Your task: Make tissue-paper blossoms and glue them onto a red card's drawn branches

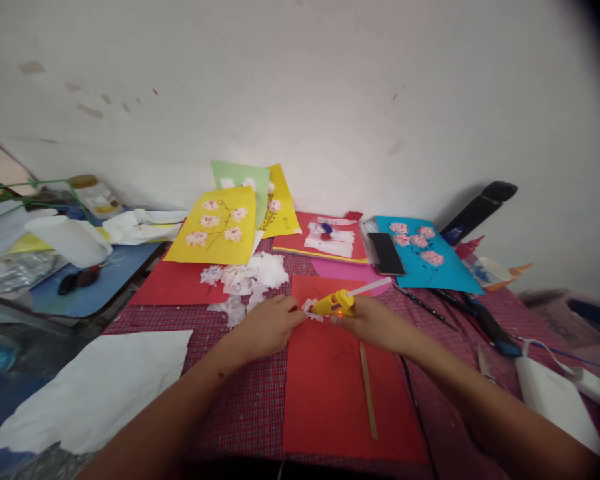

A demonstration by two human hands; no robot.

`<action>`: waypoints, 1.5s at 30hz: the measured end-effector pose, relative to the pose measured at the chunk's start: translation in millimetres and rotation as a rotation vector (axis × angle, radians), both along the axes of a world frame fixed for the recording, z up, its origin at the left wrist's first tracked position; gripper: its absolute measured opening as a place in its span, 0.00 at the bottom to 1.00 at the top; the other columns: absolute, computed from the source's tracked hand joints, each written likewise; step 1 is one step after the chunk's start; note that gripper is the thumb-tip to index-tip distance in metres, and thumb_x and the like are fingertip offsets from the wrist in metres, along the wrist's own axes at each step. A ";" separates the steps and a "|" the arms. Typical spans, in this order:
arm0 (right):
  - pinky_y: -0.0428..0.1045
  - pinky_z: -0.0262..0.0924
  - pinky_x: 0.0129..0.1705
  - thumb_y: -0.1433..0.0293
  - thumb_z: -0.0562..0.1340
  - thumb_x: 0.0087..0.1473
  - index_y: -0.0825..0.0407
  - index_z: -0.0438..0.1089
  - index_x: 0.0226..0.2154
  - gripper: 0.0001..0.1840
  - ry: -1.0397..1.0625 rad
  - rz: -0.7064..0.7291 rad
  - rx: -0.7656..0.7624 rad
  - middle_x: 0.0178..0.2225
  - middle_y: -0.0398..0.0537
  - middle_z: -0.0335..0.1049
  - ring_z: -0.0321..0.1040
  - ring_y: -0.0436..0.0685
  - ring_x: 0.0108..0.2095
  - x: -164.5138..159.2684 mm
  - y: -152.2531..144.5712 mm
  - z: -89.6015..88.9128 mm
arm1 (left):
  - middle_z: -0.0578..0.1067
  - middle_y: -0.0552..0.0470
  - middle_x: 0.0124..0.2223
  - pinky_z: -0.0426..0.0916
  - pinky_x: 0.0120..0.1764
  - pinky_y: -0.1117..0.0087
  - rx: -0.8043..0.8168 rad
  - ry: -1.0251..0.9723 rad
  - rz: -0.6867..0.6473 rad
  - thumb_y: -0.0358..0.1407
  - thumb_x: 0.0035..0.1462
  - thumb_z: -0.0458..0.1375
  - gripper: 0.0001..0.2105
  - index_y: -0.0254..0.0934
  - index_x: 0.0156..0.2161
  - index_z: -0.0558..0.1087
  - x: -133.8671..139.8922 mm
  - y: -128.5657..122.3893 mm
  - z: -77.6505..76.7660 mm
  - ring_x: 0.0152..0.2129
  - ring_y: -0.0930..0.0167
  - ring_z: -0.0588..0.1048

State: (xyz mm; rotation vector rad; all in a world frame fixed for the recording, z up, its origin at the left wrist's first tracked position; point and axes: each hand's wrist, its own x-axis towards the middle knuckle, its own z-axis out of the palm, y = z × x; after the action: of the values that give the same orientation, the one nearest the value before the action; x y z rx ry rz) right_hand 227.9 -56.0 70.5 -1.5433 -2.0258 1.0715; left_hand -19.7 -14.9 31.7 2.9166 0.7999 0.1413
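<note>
My right hand (373, 324) is wrapped round a yellow glue gun (334, 304) with a clear glue stick (370, 287) poking out of its back. The gun's nozzle points left, at a small white and pink paper flower (310, 307) near the top of a red sheet (330, 387). Beside the flower is my left hand (273, 325), its fingers curled together at the flower's left edge; what they pinch, if anything, is hidden. A flat wooden stick (367, 393) lies on the red sheet.
Crumpled white paper pieces (253, 273) lie beyond my left hand. Yellow (215, 227) and blue (430, 257) sheets with paper flowers stand behind. A phone (386, 253), a paintbrush (425, 307) and a white adapter (555, 397) are at right, white tissue (105, 387) at left.
</note>
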 end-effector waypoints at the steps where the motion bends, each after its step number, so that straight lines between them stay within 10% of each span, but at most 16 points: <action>1: 0.54 0.66 0.46 0.65 0.62 0.55 0.46 0.77 0.41 0.11 0.002 -0.012 0.004 0.37 0.45 0.79 0.74 0.62 0.40 0.3 0.1 0.0 | 0.71 0.46 0.43 0.65 0.46 0.64 0.002 -0.003 -0.001 0.27 0.60 0.50 0.10 0.37 0.44 0.70 -0.1 0.1 -0.4 0.41 0.65 0.69; 45: 0.47 0.59 0.37 0.65 0.58 0.55 0.49 0.76 0.40 0.13 -0.653 0.120 0.036 0.39 0.51 0.78 0.74 0.61 0.39 -24.8 13.1 49.1 | 0.71 0.46 0.41 0.65 0.42 0.64 0.011 -0.014 0.018 0.29 0.61 0.52 0.10 0.38 0.44 0.73 -2.2 -2.2 0.2 0.39 0.64 0.69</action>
State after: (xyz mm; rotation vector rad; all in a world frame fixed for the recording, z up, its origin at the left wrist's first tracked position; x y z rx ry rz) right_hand 203.2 -42.9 119.6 -1.9514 -2.5581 0.5986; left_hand -21.8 -17.1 31.9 2.9157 0.8260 0.1671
